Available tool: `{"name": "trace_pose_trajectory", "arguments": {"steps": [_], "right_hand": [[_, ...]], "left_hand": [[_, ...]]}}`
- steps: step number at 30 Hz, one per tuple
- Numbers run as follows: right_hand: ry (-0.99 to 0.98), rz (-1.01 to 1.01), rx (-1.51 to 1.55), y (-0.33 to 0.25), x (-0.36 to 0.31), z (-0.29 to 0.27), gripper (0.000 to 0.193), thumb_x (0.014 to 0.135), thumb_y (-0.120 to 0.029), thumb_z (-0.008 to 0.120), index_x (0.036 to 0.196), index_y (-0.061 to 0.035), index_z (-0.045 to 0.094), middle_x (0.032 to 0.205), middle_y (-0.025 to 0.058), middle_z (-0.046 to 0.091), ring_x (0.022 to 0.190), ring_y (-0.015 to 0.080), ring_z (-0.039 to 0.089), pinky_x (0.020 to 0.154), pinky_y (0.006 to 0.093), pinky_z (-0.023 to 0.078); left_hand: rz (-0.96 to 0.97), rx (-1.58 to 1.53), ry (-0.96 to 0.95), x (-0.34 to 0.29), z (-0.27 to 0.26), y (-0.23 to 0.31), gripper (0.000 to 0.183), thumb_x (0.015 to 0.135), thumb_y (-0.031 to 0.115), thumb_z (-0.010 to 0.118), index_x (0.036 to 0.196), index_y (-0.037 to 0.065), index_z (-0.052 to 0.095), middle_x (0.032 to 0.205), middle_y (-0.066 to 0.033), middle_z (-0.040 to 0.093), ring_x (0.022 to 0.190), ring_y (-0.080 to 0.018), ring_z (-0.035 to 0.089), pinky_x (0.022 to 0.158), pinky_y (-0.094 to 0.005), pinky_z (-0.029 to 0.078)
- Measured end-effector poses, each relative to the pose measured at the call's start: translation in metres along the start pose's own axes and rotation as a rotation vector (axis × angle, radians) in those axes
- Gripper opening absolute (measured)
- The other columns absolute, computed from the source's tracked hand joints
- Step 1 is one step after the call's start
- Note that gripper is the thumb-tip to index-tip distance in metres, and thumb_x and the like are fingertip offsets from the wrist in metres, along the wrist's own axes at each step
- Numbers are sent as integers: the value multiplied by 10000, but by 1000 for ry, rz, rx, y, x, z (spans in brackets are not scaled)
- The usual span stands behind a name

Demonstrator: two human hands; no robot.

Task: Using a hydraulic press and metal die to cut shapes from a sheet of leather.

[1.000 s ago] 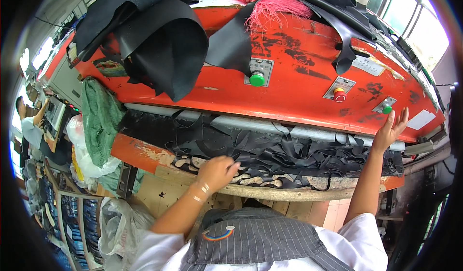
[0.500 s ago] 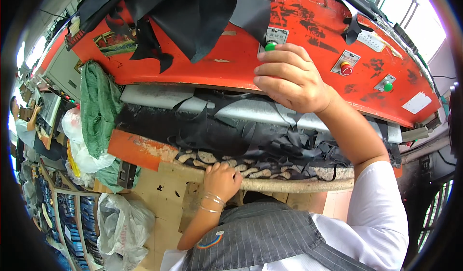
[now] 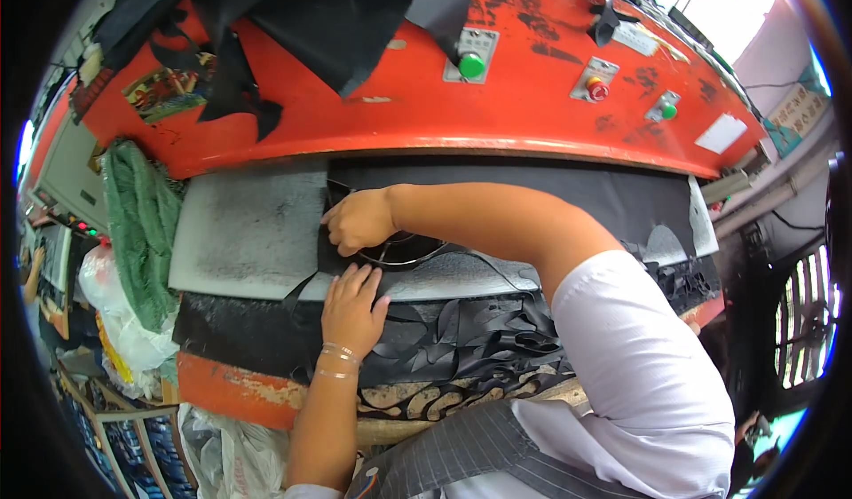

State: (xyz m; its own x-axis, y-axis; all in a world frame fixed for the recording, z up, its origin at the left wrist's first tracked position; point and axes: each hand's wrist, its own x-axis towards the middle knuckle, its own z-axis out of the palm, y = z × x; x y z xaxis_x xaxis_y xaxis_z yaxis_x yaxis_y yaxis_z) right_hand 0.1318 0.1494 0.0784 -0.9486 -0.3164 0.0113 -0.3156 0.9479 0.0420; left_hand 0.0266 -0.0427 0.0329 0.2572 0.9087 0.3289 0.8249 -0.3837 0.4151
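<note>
My right hand (image 3: 364, 222), its arm crossing over from the right, is closed on the rim of a thin metal cutting die (image 3: 417, 259). The curved die lies on a black leather-like sheet (image 3: 577, 199), spread over a pale cutting board (image 3: 248, 224). My forearm and hand cover part of the die. Just below it, my left hand (image 3: 353, 308) rests with fingers stretched out, fingertips at the sheet's near edge. A narrow black strip (image 3: 300, 292) hangs over the board's front edge beside it.
The red press beam (image 3: 311, 130) spans behind the board, with a large green button (image 3: 471, 66), a red stop button (image 3: 596, 89) and a smaller green one (image 3: 669, 111). Black offcuts (image 3: 470, 339) heap in front. A green sack (image 3: 142, 233) stands left.
My right hand has left the large green button and come down-left to the die. My left hand has moved up from the bench edge. More of the board and the black sheet now show.
</note>
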Motion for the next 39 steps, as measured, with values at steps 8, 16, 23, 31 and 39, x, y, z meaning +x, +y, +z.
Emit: {"name": "trace_pose_trajectory", "arguments": {"steps": [8,16,23,31,39], "right_hand": [[192,586,-395,-20,-108,-128,102,702,-176,619,786,-124,646,812,35,571,861,241,593,738,378,512],[435,1831,301,-103,-199,0,205,782,-219,673,871,-36,681,886,210,660,877,406,621,784,467,498],[488,1773,244,-86,-198,30,233,806,-245,662,893,-33,701,898,205,662,877,406,617,800,448,495],[480,1534,408,-182,-221,30,753,793,-346,722,1394,-20,406,1381,218,465,1285,350,436,1094,462,286],[410,1458,210,-184,-234,42,721,783,-373,719,1349,-13,456,1348,206,504,1262,299,477,1112,472,261]], "left_hand": [[61,-16,-41,27,-7,-23,370,824,271,649,1122,53,648,1187,-103,605,1167,-289,522,1019,-451,350],[123,-146,62,99,14,-55,476,700,295,769,1087,38,666,881,-56,620,869,-263,553,825,-397,401],[50,-180,89,120,43,-72,194,710,137,760,841,1,714,790,-79,610,806,-259,554,751,-368,432],[36,-195,85,123,41,-70,133,713,97,753,811,14,718,752,-71,603,772,-246,537,712,-352,431],[27,-195,99,134,46,-63,123,702,87,753,795,14,720,754,-73,634,758,-236,553,701,-343,442]]}}
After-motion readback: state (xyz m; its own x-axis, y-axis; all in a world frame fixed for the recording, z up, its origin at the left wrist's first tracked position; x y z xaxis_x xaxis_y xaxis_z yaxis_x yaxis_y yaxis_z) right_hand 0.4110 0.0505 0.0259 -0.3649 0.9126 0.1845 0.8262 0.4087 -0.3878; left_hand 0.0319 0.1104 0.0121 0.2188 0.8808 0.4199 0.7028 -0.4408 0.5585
